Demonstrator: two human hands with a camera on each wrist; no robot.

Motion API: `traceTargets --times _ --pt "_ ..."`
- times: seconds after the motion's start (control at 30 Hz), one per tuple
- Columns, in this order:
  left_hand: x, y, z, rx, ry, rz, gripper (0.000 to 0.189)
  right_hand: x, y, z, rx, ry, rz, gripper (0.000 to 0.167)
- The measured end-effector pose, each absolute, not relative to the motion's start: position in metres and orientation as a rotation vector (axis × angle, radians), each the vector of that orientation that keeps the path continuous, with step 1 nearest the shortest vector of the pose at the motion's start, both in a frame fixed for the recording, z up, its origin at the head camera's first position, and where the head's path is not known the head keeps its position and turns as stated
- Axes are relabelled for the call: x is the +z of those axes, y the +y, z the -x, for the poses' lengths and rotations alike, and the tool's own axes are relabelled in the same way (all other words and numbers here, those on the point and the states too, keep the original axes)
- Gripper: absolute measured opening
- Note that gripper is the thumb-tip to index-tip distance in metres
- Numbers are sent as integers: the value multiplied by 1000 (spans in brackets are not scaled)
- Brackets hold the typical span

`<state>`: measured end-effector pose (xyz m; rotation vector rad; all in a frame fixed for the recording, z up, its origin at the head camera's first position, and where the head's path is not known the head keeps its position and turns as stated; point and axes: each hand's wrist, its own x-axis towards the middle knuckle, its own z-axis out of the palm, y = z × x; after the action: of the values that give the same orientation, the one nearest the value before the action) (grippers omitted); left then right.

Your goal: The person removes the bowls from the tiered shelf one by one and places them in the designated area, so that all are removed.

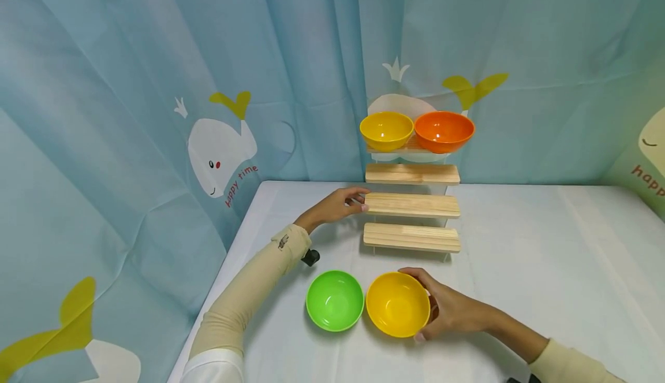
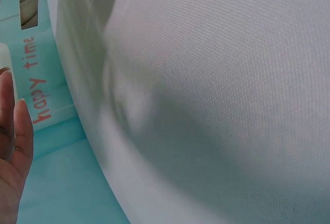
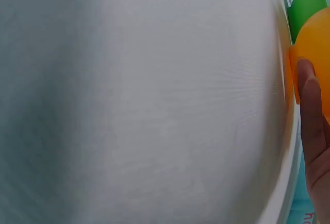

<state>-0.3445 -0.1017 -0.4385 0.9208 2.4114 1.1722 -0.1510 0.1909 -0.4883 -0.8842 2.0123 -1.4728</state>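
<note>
My right hand (image 1: 451, 308) grips a yellow bowl (image 1: 398, 305) from its right side, thumb near the front and fingers at the far rim. In the right wrist view this bowl (image 3: 315, 44) stands at the right edge, fingers against its wall. Just left of it sits a green bowl (image 1: 335, 301), upright on the white table. My left hand (image 1: 337, 205) is at the left end of a wooden shelf (image 1: 413, 204), second from the bottom of a stepped rack, its fingertips right at the board's end. Its fingers look loosely bent in the left wrist view.
On the rack's top step stand another yellow bowl (image 1: 387, 131) and an orange bowl (image 1: 444, 131), side by side. Wooden boards (image 1: 412, 173) form the steps, with clear supports. Behind the white table (image 1: 545, 267) hangs a blue curtain (image 1: 322, 54) with whale prints.
</note>
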Motion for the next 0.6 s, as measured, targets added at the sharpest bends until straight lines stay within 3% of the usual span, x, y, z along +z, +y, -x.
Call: traceTargets --times 0.6 --pt "-440 -101 344 1168 2421 -942 50 -490 196 149 -1450 1921 872 100"
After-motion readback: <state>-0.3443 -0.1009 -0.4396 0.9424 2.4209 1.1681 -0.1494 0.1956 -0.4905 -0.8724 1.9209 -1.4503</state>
